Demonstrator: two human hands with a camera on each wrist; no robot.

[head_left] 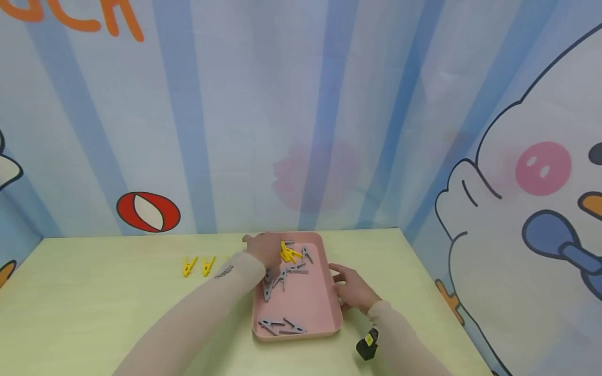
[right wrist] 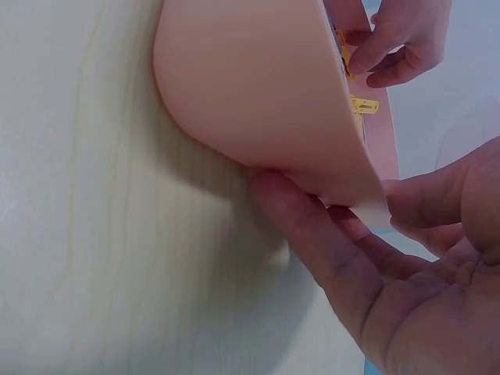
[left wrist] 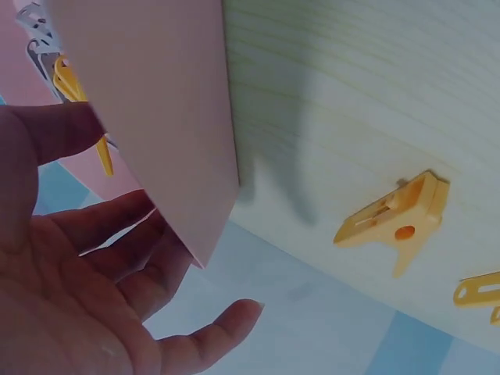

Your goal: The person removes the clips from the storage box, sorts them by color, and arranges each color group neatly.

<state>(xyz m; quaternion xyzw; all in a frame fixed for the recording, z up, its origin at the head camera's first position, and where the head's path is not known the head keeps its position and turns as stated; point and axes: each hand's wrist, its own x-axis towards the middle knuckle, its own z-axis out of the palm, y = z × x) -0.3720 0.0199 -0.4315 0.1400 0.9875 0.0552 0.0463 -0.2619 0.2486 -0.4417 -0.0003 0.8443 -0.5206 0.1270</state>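
Observation:
A shallow pink tray (head_left: 310, 308) on the table holds grey clothespins (head_left: 267, 287) and a small heap of yellow clothespins (head_left: 290, 252). My left hand (head_left: 265, 248) reaches over the tray's left rim near the far corner. Its thumb and fingers are beside a yellow clothespin (left wrist: 105, 156) inside; the wall hides several fingertips, so a hold on it cannot be made out. At the tray's right side my right hand (head_left: 355, 290) grips the edge, thumb at the rim and fingers against the outer wall (right wrist: 250, 94).
Yellow clothespins (head_left: 189, 266) stand apart on the pale wood-grain table (head_left: 117, 303), left of the tray; one is partly hidden by the left sleeve (head_left: 202, 308). A small black object (head_left: 367, 344) is by the right sleeve. A printed curtain (head_left: 235, 130) hangs behind the table.

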